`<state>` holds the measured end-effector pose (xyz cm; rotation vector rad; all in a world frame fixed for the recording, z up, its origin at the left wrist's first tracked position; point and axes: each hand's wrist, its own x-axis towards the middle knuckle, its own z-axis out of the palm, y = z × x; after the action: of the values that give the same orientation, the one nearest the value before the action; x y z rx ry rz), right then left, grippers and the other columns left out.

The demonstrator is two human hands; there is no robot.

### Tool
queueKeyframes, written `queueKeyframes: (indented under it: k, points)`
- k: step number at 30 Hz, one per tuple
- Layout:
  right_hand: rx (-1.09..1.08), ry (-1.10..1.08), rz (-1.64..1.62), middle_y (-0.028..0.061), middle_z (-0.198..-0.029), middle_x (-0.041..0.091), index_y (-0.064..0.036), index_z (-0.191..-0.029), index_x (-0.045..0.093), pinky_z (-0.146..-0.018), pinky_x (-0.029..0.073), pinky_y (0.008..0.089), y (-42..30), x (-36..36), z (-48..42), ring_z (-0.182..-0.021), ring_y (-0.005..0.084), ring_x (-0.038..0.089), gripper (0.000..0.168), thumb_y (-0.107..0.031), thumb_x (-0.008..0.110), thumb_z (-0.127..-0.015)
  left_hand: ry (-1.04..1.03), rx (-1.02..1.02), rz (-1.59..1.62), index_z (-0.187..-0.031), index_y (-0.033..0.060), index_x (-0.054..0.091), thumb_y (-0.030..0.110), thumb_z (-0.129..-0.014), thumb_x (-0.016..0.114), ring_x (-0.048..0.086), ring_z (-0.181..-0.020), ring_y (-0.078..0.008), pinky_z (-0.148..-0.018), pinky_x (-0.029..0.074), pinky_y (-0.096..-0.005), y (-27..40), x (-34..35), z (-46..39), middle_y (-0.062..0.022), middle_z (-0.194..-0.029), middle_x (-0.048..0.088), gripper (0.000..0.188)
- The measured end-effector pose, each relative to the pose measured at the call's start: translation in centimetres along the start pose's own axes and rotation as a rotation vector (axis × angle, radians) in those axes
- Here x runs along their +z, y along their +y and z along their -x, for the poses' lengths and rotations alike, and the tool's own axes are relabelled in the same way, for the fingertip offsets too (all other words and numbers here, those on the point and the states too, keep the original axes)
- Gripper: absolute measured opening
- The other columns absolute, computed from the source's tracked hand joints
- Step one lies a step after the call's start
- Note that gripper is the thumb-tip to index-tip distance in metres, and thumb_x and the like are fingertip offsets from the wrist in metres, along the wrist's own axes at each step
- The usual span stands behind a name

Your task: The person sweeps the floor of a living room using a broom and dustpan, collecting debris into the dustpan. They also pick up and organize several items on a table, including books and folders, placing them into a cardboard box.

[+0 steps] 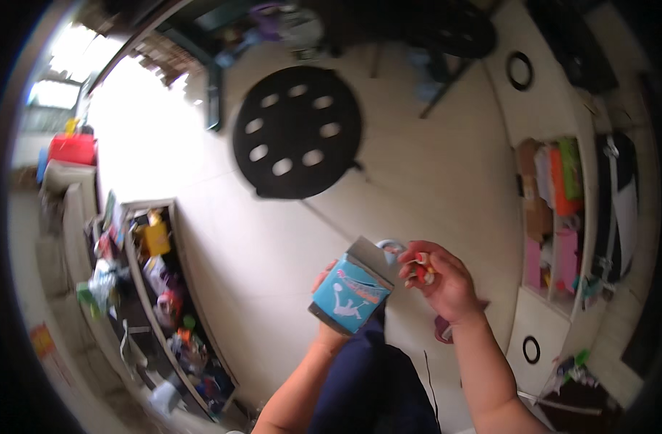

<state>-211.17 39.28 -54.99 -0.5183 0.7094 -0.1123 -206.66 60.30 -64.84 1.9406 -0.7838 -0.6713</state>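
Note:
My left hand [329, 332] grips a small blue cardboard box [352, 293] from below and behind, so most of its fingers are hidden. The box is tilted, bears writing and a white figure, and has a grey flap [367, 254] standing up at its top. Just right of the box, my right hand [442, 279] is curled around small red and white pieces [422, 269], with a touch of yellow among them. What these pieces are is too blurred to tell. The right hand and the box are apart.
A round black stool [298, 133] with oval holes stands ahead on the pale tiled floor [244, 255]. On the left is a low open cabinet [141, 260] crammed with toys and bags. White shelving [548, 314] holding boxes lines the right side. A thin dark cord [431, 380] lies near my legs.

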Motion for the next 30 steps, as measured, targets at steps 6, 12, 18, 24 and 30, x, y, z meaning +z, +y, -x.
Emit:
queueKeyframes:
  k: [6,12,18,24,30]
  points:
    - [0.051,0.077,-0.025,0.0105,-0.086,0.054,-0.004,-0.101,0.050,-0.066,0.047,0.0254,9.3,2.4,6.1,-0.074,0.0166,0.054,0.020,-0.011,0.046,-0.083,0.402,-0.132,0.135,-0.121,0.0056,0.020,0.016,-0.062,0.071,0.036,-0.112,-0.0236,-0.091,0.033,-0.0325,1.6,-7.3,11.5,-0.0154,-0.125,0.027,0.079]
    - [0.404,0.250,0.029,0.0172,-0.102,0.050,0.002,-0.105,0.044,-0.078,0.047,0.0267,19.6,5.3,10.1,-0.091,0.0232,0.053,0.024,-0.003,0.046,-0.081,0.707,-0.348,0.182,-0.119,0.0075,0.022,0.009,-0.057,0.074,0.036,-0.112,-0.0227,-0.091,0.035,-0.0332,-2.0,-13.6,27.1,-0.0140,-0.123,0.030,0.081]
    - [0.557,0.016,0.260,0.0210,-0.108,0.046,0.007,-0.114,0.034,-0.088,0.043,0.0322,29.4,14.2,8.6,-0.101,0.0275,0.048,0.034,0.000,0.042,-0.082,0.875,-0.483,-0.056,-0.115,0.0066,0.024,0.011,-0.052,0.075,0.039,-0.108,-0.0329,-0.091,0.034,-0.0378,-5.1,-20.0,38.4,-0.0172,-0.119,0.034,0.082]
    - [0.697,-0.174,0.677,0.0161,-0.098,0.052,0.003,-0.106,0.044,-0.083,0.044,0.0333,47.0,24.0,3.5,-0.096,0.0241,0.051,0.026,-0.007,0.045,-0.082,1.030,-0.523,-0.053,-0.115,0.0058,0.025,0.011,-0.056,0.073,0.038,-0.109,-0.0350,-0.092,0.033,-0.0410,-11.8,-24.6,47.7,-0.0191,-0.119,0.034,0.076]
    - [0.907,-0.194,0.815,0.0109,-0.096,0.053,0.001,-0.103,0.047,-0.083,0.042,0.0310,71.5,25.8,-3.3,-0.092,0.0195,0.051,0.024,-0.008,0.044,-0.081,1.258,-0.686,0.090,-0.115,0.0083,0.025,0.013,-0.061,0.070,0.035,-0.112,-0.0342,-0.093,0.031,-0.0400,-20.1,-24.2,55.3,-0.0191,-0.121,0.032,0.070]
